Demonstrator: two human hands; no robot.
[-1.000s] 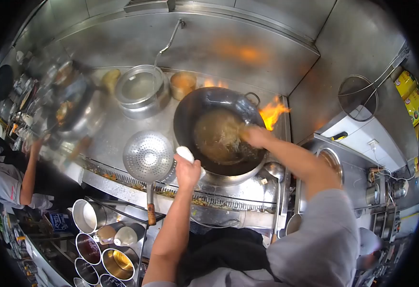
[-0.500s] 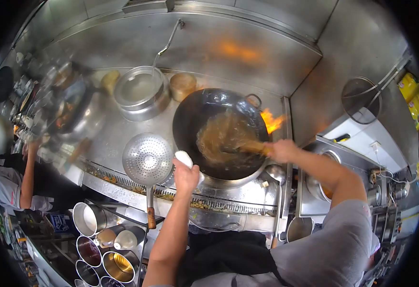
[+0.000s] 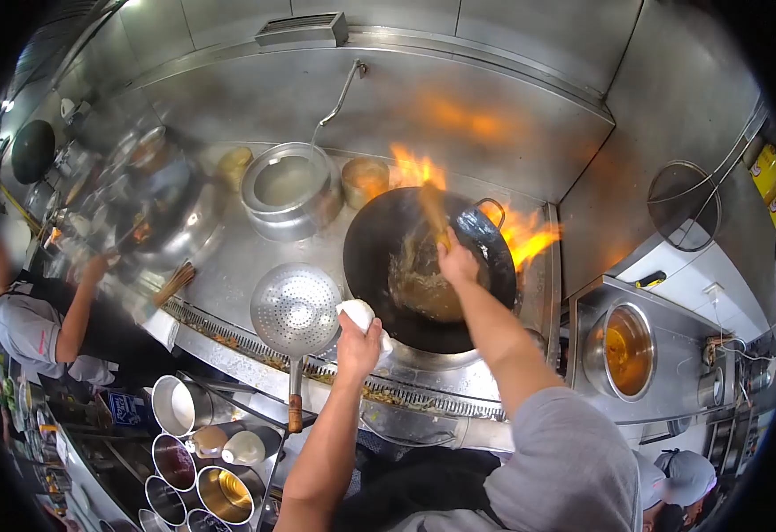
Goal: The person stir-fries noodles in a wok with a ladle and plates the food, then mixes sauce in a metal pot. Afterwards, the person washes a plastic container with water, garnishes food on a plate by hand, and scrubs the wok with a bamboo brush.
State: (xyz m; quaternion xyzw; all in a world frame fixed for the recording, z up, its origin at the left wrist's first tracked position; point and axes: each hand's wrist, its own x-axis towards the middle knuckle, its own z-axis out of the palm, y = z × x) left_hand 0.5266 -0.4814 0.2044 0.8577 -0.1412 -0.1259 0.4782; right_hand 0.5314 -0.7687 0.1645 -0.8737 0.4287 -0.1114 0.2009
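A large black wok (image 3: 372, 241) sits over the burner, with brownish liquid (image 3: 427, 288) swirling in its bottom. My right hand (image 3: 456, 264) is closed around a bamboo wok brush (image 3: 433, 209) above the liquid. The brush points toward the far side of the wok and is blurred by motion. At the near left rim, my left hand (image 3: 358, 349) grips a folded white cloth (image 3: 358, 312) pressed against the wok. Just left of that hand lies a perforated strainer ladle (image 3: 295, 306) with a wooden handle.
Flames (image 3: 530, 238) rise behind and right of the wok. A metal pot (image 3: 262, 213) and a smaller container (image 3: 363, 180) stand at the back. A pan of orange liquid (image 3: 593, 350) is at right. Several sauce pots (image 3: 175, 461) stand lower left. A co-worker (image 3: 33, 324) works at left.
My right hand has swept the brush from the wok's right side toward its middle and far side. The flames have grown. My left hand stays at the rim while the view shifts.
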